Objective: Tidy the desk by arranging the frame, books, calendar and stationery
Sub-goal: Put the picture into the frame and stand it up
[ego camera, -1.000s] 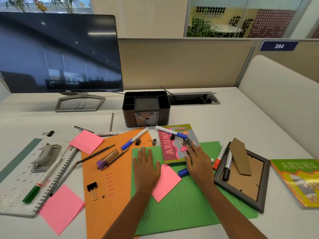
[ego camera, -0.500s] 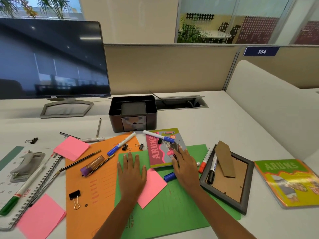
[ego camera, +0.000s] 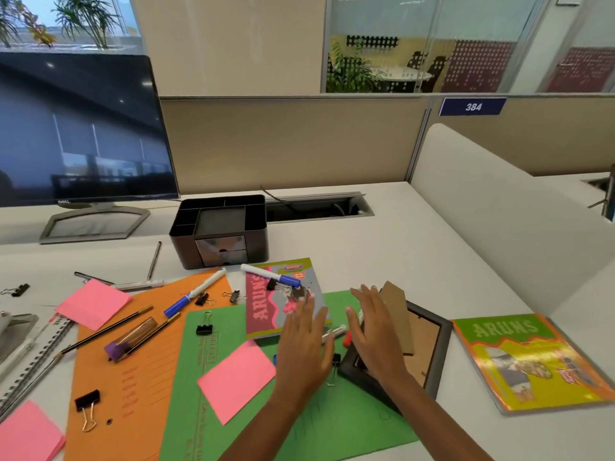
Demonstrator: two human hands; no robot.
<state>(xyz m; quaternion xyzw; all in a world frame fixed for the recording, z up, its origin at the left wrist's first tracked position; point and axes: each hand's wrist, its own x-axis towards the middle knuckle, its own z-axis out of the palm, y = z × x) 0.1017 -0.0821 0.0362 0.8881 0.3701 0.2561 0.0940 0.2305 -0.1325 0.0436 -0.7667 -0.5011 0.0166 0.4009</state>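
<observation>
Whereas a second ago the hands rested further left, both have shifted right: left hand (ego camera: pixel 304 344) over the markers (ego camera: pixel 333 331), right hand (ego camera: pixel 376 331) over the left edge of the frame (ego camera: pixel 429 347), which lies face down on the table (ego camera: pixel 416 261). Frame judged next. Both hands flat, fingers straight, gripping nothing.

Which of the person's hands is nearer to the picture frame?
Right. The right hand lies over the left edge of the picture frame; the left hand is beside the frame, further left, over the green folder.
</observation>
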